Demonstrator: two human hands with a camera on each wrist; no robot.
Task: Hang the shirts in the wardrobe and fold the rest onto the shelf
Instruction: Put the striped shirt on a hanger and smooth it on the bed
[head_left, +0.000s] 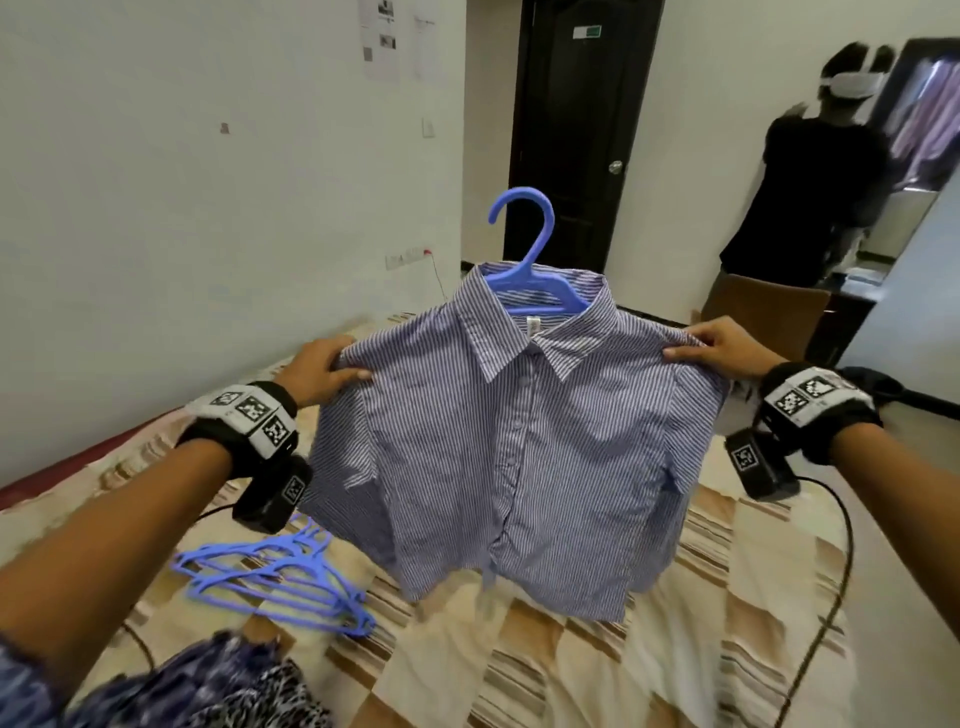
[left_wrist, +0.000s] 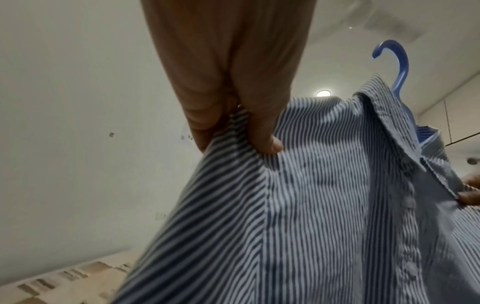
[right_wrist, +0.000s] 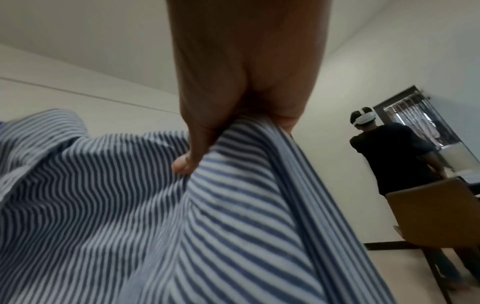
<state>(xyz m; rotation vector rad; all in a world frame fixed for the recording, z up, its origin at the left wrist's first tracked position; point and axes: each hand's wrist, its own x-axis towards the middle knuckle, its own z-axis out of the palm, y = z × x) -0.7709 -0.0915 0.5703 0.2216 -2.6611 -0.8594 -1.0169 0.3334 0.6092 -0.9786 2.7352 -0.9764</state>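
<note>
A blue-and-white striped shirt (head_left: 519, 447) hangs in the air above the bed, buttoned, with a blue plastic hanger (head_left: 530, 244) inside its collar and the hook sticking up. My left hand (head_left: 322, 371) pinches the shirt's left shoulder, thumb on the front. My right hand (head_left: 722, 345) pinches the right shoulder the same way. In the left wrist view the left hand (left_wrist: 241, 131) grips the striped shirt (left_wrist: 298, 205), with the hanger's hook (left_wrist: 394, 61) beyond. In the right wrist view my right hand (right_wrist: 228, 142) holds bunched striped cloth (right_wrist: 182, 226).
A heap of spare blue hangers (head_left: 280, 577) lies on the checked bedspread (head_left: 571, 670) below left. Patterned dark garments (head_left: 218, 686) sit at the near edge. Another person (head_left: 810, 171) stands at an open wardrobe (head_left: 930, 109) far right, behind a brown chair (head_left: 769, 306). A dark door (head_left: 576, 130) is ahead.
</note>
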